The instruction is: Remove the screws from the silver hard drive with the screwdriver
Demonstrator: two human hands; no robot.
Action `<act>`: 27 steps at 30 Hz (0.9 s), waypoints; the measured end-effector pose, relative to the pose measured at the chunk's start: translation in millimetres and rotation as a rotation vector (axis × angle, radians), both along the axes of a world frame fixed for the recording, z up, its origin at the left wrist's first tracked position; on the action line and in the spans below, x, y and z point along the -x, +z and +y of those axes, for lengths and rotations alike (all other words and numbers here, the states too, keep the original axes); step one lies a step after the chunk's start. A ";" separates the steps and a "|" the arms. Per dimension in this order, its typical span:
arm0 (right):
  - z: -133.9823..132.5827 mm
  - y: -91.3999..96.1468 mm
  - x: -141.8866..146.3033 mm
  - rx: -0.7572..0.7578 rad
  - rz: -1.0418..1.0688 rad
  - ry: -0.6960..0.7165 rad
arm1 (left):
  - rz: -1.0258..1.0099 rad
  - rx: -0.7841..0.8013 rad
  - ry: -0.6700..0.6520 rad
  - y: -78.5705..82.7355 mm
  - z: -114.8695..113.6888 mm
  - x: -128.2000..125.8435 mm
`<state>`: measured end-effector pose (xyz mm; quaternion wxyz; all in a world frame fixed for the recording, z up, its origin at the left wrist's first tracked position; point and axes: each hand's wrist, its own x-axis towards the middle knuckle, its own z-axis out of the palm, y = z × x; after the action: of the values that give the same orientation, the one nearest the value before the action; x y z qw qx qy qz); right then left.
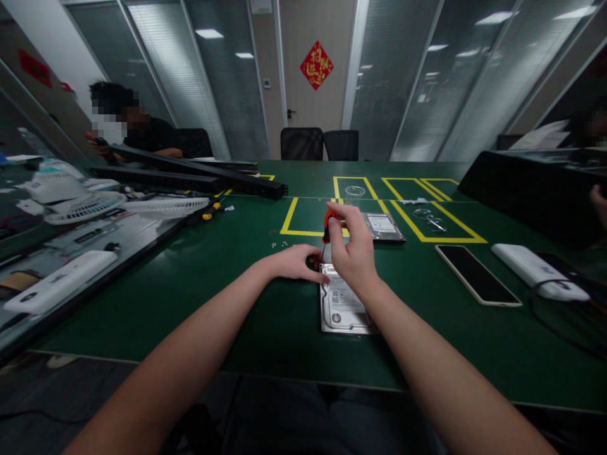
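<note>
A silver hard drive with a printed label lies flat on the green table in front of me. My right hand is closed around the red-and-black handle of a screwdriver. The screwdriver stands nearly upright, its thin shaft pointing down at the drive's far left corner; the exact tip contact is hard to make out. At that same corner my left hand grips the drive, thumb on the top face and fingers curled by the far edge, partly hidden. Several tiny screws lie beyond my left hand.
A second hard drive lies behind my right hand, near a clear plastic cup and eyeglasses. To the right are a phone and a white device. Fan parts and black bars crowd the left; a person sits beyond.
</note>
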<state>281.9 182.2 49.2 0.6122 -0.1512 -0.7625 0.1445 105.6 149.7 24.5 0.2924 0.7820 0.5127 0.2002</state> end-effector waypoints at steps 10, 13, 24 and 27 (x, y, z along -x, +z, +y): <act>0.2 -0.7 0.5 -0.013 0.005 -0.026 | -0.010 0.016 0.006 1.1 -1.2 0.2; 0.1 -0.2 0.4 -0.008 -0.006 -0.023 | -0.016 0.017 0.007 -0.7 -0.7 0.7; 0.7 -2.2 -2.0 0.047 -0.018 0.070 | -0.006 -0.002 -0.003 -0.9 0.3 0.3; 2.2 -4.1 -2.1 0.064 -0.018 0.068 | -0.018 0.004 -0.003 -0.8 0.1 0.5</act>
<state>284.1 184.4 45.1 0.5949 -0.1462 -0.7677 0.1882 105.1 149.7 23.6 0.2987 0.7803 0.5095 0.2058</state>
